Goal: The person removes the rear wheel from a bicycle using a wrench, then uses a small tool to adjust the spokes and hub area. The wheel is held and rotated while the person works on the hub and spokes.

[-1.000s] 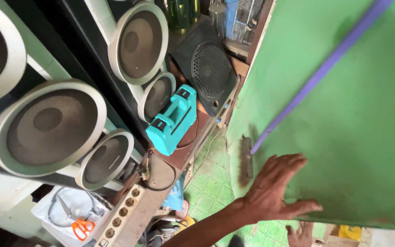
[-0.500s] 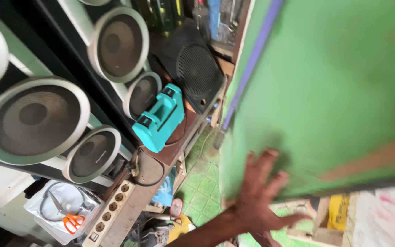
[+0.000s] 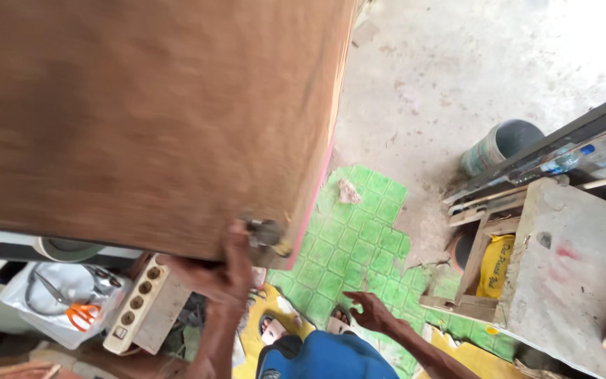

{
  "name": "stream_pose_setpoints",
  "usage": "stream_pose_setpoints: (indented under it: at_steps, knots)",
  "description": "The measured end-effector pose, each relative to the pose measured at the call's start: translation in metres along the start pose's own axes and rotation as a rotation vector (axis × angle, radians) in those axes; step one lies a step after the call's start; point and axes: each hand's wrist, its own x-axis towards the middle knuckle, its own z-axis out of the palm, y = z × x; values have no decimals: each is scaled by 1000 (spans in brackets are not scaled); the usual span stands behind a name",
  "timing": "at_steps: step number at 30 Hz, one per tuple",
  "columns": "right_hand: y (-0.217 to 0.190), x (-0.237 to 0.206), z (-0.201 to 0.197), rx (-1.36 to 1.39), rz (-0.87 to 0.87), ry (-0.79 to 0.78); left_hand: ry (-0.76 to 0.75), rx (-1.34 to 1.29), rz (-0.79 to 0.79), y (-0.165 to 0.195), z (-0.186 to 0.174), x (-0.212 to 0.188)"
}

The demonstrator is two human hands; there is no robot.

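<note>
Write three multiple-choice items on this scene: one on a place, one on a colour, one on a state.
1. Where does the power strip lie?
A. lower left, under the board's edge
B. on the grey bucket
C. on the green tiles

2. What colour are the scissors' handles?
A. blue
B. orange
C. white

3. What is the left hand doing?
A. hanging free
B. gripping the brown board at its lower edge
C. resting on the floor

Answers: A, it sits below the board at lower left; B, the loops are orange; B, its fingers press the board's edge by the metal fitting.

Brown board [image 3: 149, 112] blocks the upper left; green tiled floor [image 3: 359, 238] lies open beside a grey block [image 3: 569, 274]
</note>
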Motion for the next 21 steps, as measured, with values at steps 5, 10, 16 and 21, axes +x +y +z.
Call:
stream_pose_setpoints:
  at_steps: [5, 10, 16, 21]
  knots:
    - [50, -2, -47, -1, 68, -12, 189, 116, -89, -30, -9, 27]
    - [67, 49, -110, -184, 30, 213, 222, 164, 95, -72, -24, 57]
    - [8, 159, -206, -205, -126, 355, 322, 206, 91, -94, -25, 75]
    - [-91, 201, -234, -262, -411, 440, 514, 381, 429, -85, -10, 90]
